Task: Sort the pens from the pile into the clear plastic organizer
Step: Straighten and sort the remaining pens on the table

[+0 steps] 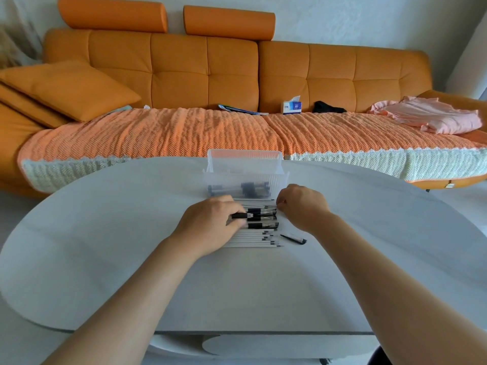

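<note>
head view: on the white counter (105, 259) we see the pile of pens (261, 237), a stray pen (293, 238) just beside it. our left hand (210, 225) grips a black pen (239, 215); our right hand (303, 206) curls at the pile's end, and we cannot tell whether it holds anything. behind, the clear organizer (245, 164) holds a few pens.

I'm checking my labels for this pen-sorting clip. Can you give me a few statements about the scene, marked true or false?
1. The left hand grips a black pen. True.
2. The clear plastic organizer is empty. False: dark pens lie in its bottom.
3. A single pen lies apart, to the right of the pile. True.
4. The organizer stands on the sofa. False: it stands on the white table, just beyond the pile.
</note>
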A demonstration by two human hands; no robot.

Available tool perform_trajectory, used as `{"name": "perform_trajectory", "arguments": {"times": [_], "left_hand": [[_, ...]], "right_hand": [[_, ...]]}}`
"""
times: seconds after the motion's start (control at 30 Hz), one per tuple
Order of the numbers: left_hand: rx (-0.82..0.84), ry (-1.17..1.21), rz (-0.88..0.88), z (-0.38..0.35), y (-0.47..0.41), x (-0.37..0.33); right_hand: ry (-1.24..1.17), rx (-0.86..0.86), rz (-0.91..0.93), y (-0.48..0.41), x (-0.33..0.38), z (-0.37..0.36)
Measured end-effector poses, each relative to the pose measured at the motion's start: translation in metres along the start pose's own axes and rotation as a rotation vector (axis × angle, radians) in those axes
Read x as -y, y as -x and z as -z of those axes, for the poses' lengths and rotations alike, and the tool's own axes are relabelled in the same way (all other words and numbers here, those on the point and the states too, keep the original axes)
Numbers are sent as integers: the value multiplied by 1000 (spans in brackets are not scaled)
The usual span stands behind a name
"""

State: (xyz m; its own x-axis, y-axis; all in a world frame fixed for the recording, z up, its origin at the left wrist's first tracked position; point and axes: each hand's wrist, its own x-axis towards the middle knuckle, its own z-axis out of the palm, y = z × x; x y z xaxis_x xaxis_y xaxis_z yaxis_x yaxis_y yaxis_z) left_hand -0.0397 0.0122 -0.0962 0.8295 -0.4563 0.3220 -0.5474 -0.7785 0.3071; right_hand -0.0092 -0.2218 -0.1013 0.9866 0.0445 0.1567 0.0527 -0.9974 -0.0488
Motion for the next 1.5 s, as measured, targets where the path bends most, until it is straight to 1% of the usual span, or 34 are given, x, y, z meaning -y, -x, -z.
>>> {"name": "perform_trajectory", "arguments": {"times": [0.23, 0.33, 0.43, 0.53, 0.63, 0.8, 1.1, 1.3, 1.5], "left_hand": [[-196, -27, -30, 3, 0, 1], [-280, -59, -61, 1, 0, 0], [-316, -86, -62, -1, -1, -3], [-302, -72, -21, -3, -1, -6], [-284, -34, 15, -5, -2, -11], [-236, 9, 33, -6, 2, -19], [-282, 26, 162, -1, 6, -15], [-235, 95, 177, 1, 9, -18], [-157, 111, 166, 1, 9, -17]], "right_hand": [[-95, -84, 6, 14, -7, 13], [-177, -111, 67, 25, -8, 20], [-265, -147, 150, 37, -6, 26], [-324, -163, 195, 46, -5, 28], [-365, -158, 194, 52, -5, 29], [-426, -85, 196, 61, -3, 33], [-495, -159, 61, 65, -16, 28], [-522, -127, 62, 69, -12, 29], [-519, -141, 81, 69, -12, 29]]}}
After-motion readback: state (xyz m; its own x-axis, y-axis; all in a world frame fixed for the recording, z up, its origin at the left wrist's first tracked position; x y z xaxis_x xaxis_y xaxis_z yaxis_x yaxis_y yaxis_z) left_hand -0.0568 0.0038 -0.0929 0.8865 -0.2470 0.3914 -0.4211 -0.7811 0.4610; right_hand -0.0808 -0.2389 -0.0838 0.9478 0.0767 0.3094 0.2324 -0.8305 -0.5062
